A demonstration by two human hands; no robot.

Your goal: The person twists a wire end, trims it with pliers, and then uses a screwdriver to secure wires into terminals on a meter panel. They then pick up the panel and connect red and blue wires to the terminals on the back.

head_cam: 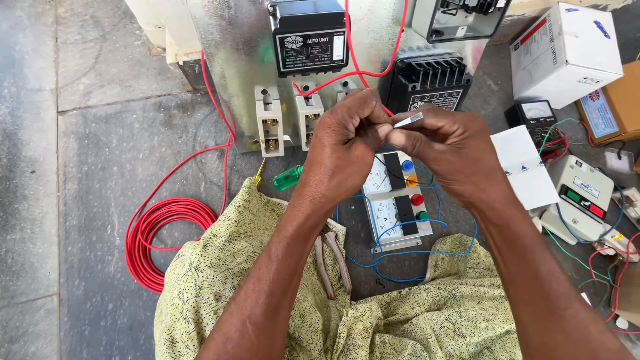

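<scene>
Head view, looking down. The left hand (343, 143) and the right hand (447, 150) meet above the floor (93, 167), fingertips touching. The right fingers pinch a small flat metal strip (408, 120), its free end pointing up and right; the left fingers are closed narrow at the strip's near end, and what they grip cannot be told.

Open room: bare grey slabs fill the left; the right side is crowded up to the frame edge.

Counts: three white fuse carriers (269, 120) stand in a row along the lower edge of a metal panel (230, 40); two black units (308, 37) are mounted above. One meter board (395, 200) lies under the hands, carrying two dials and four coloured lamps, with blue wire (400, 253) looped round it. One red wire coil (163, 230), one green-handled screwdriver (288, 177), one pair of pliers (332, 263).

Containers: a white carton (567, 50), closed, contents hidden.
</scene>
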